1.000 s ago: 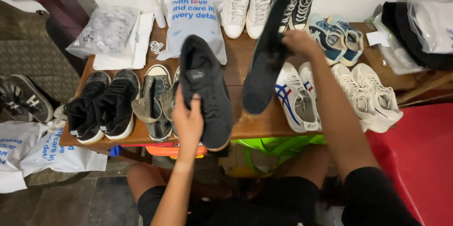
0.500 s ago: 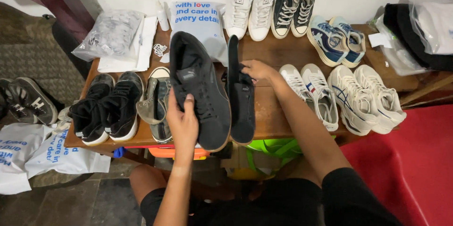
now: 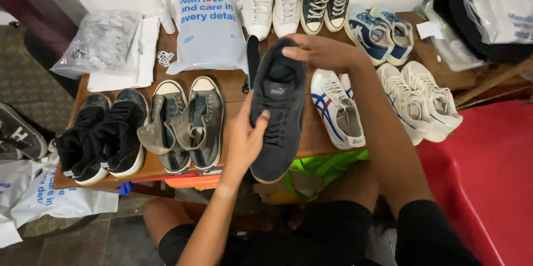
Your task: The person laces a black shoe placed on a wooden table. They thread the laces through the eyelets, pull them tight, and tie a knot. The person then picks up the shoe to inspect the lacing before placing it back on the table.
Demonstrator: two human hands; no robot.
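The left hand (image 3: pixel 244 138) pinches the near side of the dark suede sneaker (image 3: pixel 277 110), and the right hand (image 3: pixel 319 52) curls over its far end. The shoe lies between both hands, above the wooden table (image 3: pixel 233 85). I think keeping both grips snug and lowering it flat, clear of the grey high-tops (image 3: pixel 183 124) beside the left hand, works best.

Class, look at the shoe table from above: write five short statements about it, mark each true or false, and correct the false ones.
1. Both hands hold a dark suede shoe. True.
2. The left hand is at its toe end. False: it has its grip at the near end; the right hand holds the far end.
3. A white shoe with red and blue stripes lies right of the held shoe. True.
4. The grey high-tops are fully laced. False: they lie open, without laces.
5. A pale blue printed bag lies on the table. True.
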